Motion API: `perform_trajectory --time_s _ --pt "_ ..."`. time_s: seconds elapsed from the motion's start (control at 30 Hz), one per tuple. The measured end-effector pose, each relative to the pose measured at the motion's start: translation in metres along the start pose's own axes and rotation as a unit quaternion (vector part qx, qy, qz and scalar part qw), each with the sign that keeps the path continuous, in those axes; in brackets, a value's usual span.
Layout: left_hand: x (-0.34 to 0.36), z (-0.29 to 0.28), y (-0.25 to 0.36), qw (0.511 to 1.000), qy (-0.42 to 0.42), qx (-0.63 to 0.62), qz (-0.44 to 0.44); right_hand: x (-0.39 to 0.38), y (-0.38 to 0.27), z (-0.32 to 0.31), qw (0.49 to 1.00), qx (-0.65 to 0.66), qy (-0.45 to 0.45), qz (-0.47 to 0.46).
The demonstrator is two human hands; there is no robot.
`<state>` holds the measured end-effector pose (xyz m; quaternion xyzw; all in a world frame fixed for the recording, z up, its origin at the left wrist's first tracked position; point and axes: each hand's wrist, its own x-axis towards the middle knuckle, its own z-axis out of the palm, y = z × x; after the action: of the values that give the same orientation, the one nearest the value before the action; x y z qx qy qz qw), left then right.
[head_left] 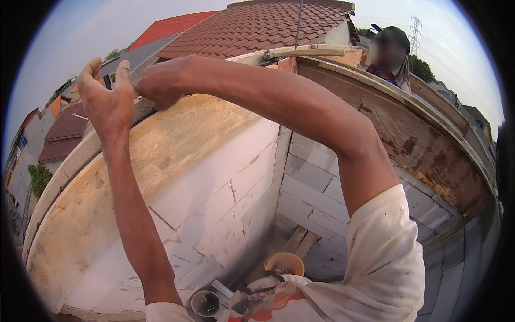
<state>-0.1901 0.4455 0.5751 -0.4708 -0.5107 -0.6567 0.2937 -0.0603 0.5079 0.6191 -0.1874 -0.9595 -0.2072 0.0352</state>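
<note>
My left hand (pixel 104 102) is raised at the upper left, fingers loosely bent and apart, holding nothing visible. My right arm reaches across the view, so my right hand (pixel 161 86) is just beside the left one, at the top edge of a stained plywood form board (pixel 145 150). Its fingers curl down at that edge; what they grip, if anything, is hidden. A long timber strip (pixel 64 177) runs along the outer side of the board, above a white block wall (pixel 214 193).
A person in a cap (pixel 389 59) is behind the right-hand form board (pixel 413 134). Below are an orange bucket (pixel 284 260), a second bucket (pixel 205 303) and planks (pixel 298 241) between the block walls. Tiled roofs (pixel 252 29) and a pylon (pixel 414 35) stand beyond.
</note>
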Motion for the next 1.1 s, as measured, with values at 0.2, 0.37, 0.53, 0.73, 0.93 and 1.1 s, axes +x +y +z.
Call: perform_trajectory --time_s 0.2,0.37,0.53,0.73,0.93,1.1 --pt "-0.002 -0.003 0.001 0.999 -0.033 0.005 0.015 -0.011 0.015 -0.011 1.0 0.001 -0.003 0.025" --pt "-0.005 -0.002 -0.01 0.996 -0.021 0.016 0.081 -0.02 0.059 0.01 0.923 0.373 0.013 0.091" --pt "-0.007 -0.002 -0.017 0.995 -0.035 0.028 0.086 -0.01 0.079 0.036 0.865 0.497 0.007 0.067" --pt "-0.009 -0.003 -0.016 0.985 -0.152 0.035 0.075 -0.04 0.079 0.03 0.904 0.391 0.088 0.15" --pt "-0.013 0.006 -0.016 0.914 -0.339 -0.063 0.214 -0.179 0.021 0.066 0.834 0.382 0.299 0.262" --pt "-0.01 0.015 -0.01 0.875 -0.423 0.015 0.234 -0.312 -0.079 0.199 0.687 0.592 0.207 0.367"
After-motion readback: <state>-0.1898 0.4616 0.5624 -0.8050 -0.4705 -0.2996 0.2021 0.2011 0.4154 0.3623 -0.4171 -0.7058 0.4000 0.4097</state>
